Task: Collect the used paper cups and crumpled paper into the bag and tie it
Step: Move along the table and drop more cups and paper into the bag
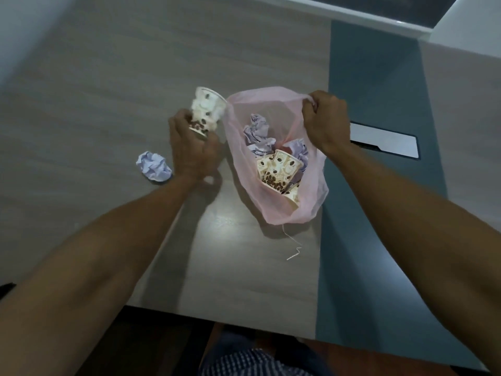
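A thin pink plastic bag (271, 104) lies open on the table. Inside it I see crumpled white paper (256, 131) and paper cups (282, 169) printed with coffee beans. My right hand (325, 118) is closed on the bag's right rim and holds it up. My left hand (192, 147) grips a stack of coffee-print paper cups (207, 109) by the base, tilted, just left of the bag's mouth. One crumpled paper ball (154, 166) lies on the table, left of my left hand.
The wooden table (108, 90) has a teal strip (374, 104) on the right with a white cable-slot cover (385, 143). A thin white string (294, 248) lies below the bag. The near table edge runs above my lap.
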Demonstrator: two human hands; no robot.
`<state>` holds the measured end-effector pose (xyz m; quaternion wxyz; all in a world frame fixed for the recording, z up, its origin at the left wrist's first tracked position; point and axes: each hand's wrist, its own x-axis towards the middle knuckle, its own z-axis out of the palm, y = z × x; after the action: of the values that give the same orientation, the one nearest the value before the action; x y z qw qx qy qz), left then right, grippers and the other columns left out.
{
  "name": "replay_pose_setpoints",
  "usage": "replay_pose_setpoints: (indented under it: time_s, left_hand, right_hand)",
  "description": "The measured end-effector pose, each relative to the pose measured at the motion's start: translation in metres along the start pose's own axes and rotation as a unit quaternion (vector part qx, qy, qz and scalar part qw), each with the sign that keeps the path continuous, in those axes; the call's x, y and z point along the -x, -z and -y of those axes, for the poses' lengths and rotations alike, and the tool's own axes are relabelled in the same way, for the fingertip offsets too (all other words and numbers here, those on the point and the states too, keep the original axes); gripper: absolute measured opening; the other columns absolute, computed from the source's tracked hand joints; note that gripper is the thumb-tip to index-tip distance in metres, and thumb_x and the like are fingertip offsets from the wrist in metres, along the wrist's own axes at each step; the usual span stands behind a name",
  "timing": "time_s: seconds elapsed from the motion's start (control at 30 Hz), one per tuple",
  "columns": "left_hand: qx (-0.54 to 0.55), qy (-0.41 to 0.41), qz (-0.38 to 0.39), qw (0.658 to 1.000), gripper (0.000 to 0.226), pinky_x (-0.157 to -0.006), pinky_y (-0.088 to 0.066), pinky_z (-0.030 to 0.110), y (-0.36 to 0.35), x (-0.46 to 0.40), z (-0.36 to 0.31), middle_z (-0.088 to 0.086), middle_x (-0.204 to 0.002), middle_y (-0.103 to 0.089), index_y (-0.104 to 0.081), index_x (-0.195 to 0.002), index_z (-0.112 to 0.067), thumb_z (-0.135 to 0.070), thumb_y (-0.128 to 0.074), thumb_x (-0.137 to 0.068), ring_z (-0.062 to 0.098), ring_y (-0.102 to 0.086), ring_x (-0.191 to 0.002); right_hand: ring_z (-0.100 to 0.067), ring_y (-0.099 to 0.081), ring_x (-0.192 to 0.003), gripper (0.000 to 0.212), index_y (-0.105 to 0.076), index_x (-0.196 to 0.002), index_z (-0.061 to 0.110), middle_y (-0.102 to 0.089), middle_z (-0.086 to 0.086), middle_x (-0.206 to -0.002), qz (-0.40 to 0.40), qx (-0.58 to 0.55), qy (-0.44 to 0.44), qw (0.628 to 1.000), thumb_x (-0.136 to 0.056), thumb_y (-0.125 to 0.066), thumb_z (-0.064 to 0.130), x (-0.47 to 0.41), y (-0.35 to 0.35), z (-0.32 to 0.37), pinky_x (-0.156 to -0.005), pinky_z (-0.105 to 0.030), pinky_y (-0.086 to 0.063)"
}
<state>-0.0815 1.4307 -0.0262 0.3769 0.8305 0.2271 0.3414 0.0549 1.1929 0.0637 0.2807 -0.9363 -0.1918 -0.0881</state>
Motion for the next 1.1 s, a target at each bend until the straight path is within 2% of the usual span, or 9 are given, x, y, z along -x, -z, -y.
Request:
replay_pose_setpoints:
  time_s: [0.13, 0.2, 0.3, 0.47, 0.6, 0.73, 0.93, 1.03, 1.1]
  left_hand:
    - [0.035, -0.166, 0.172, 0.970, 0.052, -0.087, -0.046, 0.038, -0.003, 0.039, -0.041, 0.020, -0.115, -0.046, -0.045, -0.122, 0.001, -0.030, -0.061, -0.083, 0.024, -0.047, -0.102]
    - [0.013, -0.187, 0.217, 0.958, 0.051, -0.087, -0.049, 0.041, -0.014, 0.043, -0.051, 0.017, -0.120, -0.048, -0.046, -0.125, -0.002, -0.032, -0.064, -0.087, 0.026, -0.050, -0.105]
    - [0.002, -0.150, 0.212, 0.966, 0.052, -0.087, -0.052, 0.044, -0.036, 0.034, -0.069, 0.014, -0.130, -0.051, -0.046, -0.130, -0.004, -0.038, -0.065, -0.096, 0.029, -0.055, -0.113]
    - [-0.080, -0.118, 0.276, 0.951, 0.063, -0.111, -0.040, 0.046, -0.067, 0.019, -0.070, 0.015, -0.158, -0.039, -0.049, -0.143, -0.013, -0.058, -0.052, -0.098, 0.031, -0.039, -0.144]
    - [-0.153, -0.137, 0.194, 0.959, 0.053, -0.102, -0.047, 0.049, -0.040, 0.022, -0.043, 0.015, -0.141, -0.054, -0.057, -0.137, -0.012, -0.050, -0.049, -0.100, 0.034, -0.053, -0.126]
    - [-0.250, -0.064, 0.142, 0.956, 0.049, -0.106, -0.039, 0.049, 0.008, 0.021, 0.004, 0.018, -0.147, -0.049, -0.056, -0.136, -0.012, -0.036, -0.053, -0.093, 0.039, -0.049, -0.130]
    - [-0.385, 0.126, 0.196, 0.893, 0.061, -0.115, -0.022, 0.062, 0.062, 0.013, 0.068, 0.011, -0.170, -0.006, -0.036, -0.149, -0.037, -0.037, -0.059, -0.091, 0.045, -0.012, -0.153]
    - [-0.330, 0.216, 0.233, 0.889, 0.047, -0.114, -0.032, 0.056, 0.068, 0.015, 0.088, 0.009, -0.165, -0.014, -0.042, -0.145, -0.034, -0.033, -0.054, -0.099, 0.046, -0.034, -0.142]
    - [-0.302, 0.212, 0.228, 0.901, 0.041, -0.109, -0.040, 0.051, 0.067, 0.019, 0.090, 0.016, -0.153, -0.028, -0.048, -0.140, -0.024, -0.026, -0.055, -0.099, 0.049, -0.048, -0.127]
  right_hand:
    - [-0.024, -0.055, -0.067, 0.029, -0.054, -0.078, 0.014, -0.057, -0.004, -0.076, -0.003, 0.027, -0.030, 0.999, -0.103, -0.046, 0.026, -0.005, 0.011, 0.006, -0.062, -0.029, -0.036]
    - [-0.026, -0.057, -0.068, 0.030, -0.054, -0.078, 0.013, -0.058, -0.004, -0.075, -0.003, 0.023, -0.028, 0.999, -0.103, -0.045, 0.026, -0.007, 0.013, 0.008, -0.062, -0.030, -0.037]
    - [-0.026, -0.056, -0.066, 0.032, -0.055, -0.077, 0.011, -0.058, -0.006, -0.073, 0.000, 0.009, -0.023, 1.000, -0.103, -0.045, 0.026, -0.007, 0.014, 0.006, -0.061, -0.030, -0.035]
    - [-0.027, -0.056, -0.067, 0.031, -0.056, -0.076, 0.008, -0.059, -0.007, -0.074, 0.001, 0.015, -0.019, 1.000, -0.101, -0.047, 0.024, -0.005, 0.015, 0.004, -0.060, -0.033, -0.039]
    - [-0.031, -0.060, -0.071, 0.031, -0.059, -0.077, 0.008, -0.064, -0.013, -0.076, 0.013, 0.002, -0.005, 1.000, -0.100, -0.047, 0.024, -0.003, 0.010, 0.006, -0.063, -0.039, -0.048]
    - [-0.031, -0.063, -0.070, 0.031, -0.063, -0.079, 0.008, -0.067, -0.015, -0.079, 0.021, 0.001, 0.006, 1.000, -0.100, -0.047, 0.025, -0.001, -0.001, 0.014, -0.065, -0.041, -0.053]
    - [-0.026, -0.056, -0.063, 0.032, -0.058, -0.075, 0.011, -0.059, -0.009, -0.071, 0.031, 0.010, 0.013, 0.999, -0.101, -0.047, 0.025, 0.004, -0.014, 0.019, -0.060, -0.035, -0.044]
    - [-0.024, -0.052, -0.061, 0.033, -0.057, -0.073, 0.010, -0.058, -0.009, -0.069, 0.035, 0.010, 0.010, 0.999, -0.100, -0.047, 0.025, 0.007, -0.016, 0.018, -0.059, -0.037, -0.045]
    - [-0.024, -0.052, -0.061, 0.033, -0.057, -0.073, 0.009, -0.059, -0.010, -0.069, 0.037, 0.011, 0.009, 0.999, -0.100, -0.047, 0.024, 0.008, -0.014, 0.017, -0.059, -0.037, -0.045]
